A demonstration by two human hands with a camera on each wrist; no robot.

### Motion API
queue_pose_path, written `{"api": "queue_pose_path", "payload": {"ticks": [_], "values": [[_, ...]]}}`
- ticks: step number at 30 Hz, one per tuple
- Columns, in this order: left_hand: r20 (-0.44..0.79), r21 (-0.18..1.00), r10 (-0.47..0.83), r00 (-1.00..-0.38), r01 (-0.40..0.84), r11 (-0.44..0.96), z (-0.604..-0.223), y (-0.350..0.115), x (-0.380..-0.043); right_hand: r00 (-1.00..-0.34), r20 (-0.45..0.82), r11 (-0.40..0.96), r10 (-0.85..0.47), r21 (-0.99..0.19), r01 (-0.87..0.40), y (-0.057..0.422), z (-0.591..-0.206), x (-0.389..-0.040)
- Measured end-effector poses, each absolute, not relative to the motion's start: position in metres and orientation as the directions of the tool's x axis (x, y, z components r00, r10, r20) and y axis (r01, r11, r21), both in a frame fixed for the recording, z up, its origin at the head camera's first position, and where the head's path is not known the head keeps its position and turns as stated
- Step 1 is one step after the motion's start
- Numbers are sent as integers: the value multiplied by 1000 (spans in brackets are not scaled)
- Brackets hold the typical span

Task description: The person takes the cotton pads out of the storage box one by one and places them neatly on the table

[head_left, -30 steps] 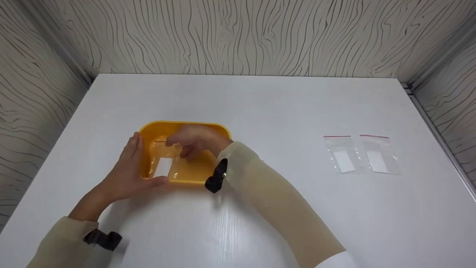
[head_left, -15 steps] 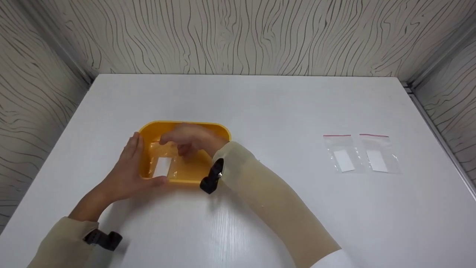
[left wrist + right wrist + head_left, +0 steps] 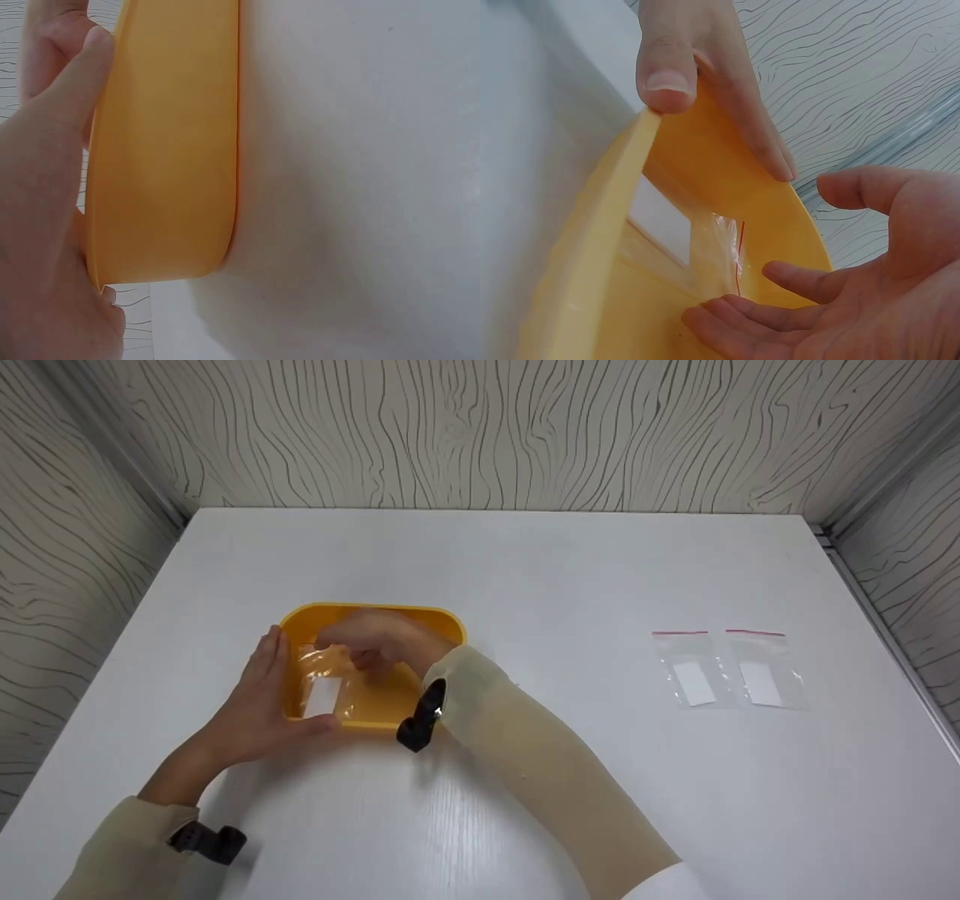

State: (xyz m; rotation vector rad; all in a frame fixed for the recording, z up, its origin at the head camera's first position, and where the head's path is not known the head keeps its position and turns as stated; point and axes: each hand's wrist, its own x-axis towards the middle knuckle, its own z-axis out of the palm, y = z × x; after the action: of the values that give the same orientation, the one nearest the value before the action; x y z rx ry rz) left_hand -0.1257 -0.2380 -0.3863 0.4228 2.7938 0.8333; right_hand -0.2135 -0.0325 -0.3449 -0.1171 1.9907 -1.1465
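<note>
A yellow plastic bin (image 3: 386, 706) sits on the white table, its left end in the grip of my left hand (image 3: 255, 705). That thumb lies on the near rim, and the fingers spread along the left wall. Inside the bin a clear zip bag (image 3: 716, 240) with a white label (image 3: 322, 696) lies flat at the left end. My right hand (image 3: 382, 637) reaches in over the right side. In the right wrist view its fingers (image 3: 739, 322) are extended and loose, with the fingertips right at the bag's red-seal end. The thumb stands apart, and nothing is pinched.
Two more clear zip bags, a left one (image 3: 694, 679) and a right one (image 3: 761, 675), lie side by side on the table (image 3: 555, 577) at the right. Wood-grain patterned panels (image 3: 480, 435) stand behind the table and at both sides.
My right hand has slid a little to the left inside the bin, and the bag under it has shifted slightly left too. The left hand and the bin have stayed put.
</note>
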Motion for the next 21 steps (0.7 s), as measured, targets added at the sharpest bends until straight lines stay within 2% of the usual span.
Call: {"api": "queue_pose_path", "payload": {"ticks": [10, 21], "values": [[-101, 559, 338, -936, 227, 797, -386, -239, -125, -679, -593, 512, -432, -781, 357, -35, -347, -212], [-106, 569, 334, -937, 218, 793, -386, -239, -124, -676, -617, 528, -403, -760, 379, -51, -347, -215]]}}
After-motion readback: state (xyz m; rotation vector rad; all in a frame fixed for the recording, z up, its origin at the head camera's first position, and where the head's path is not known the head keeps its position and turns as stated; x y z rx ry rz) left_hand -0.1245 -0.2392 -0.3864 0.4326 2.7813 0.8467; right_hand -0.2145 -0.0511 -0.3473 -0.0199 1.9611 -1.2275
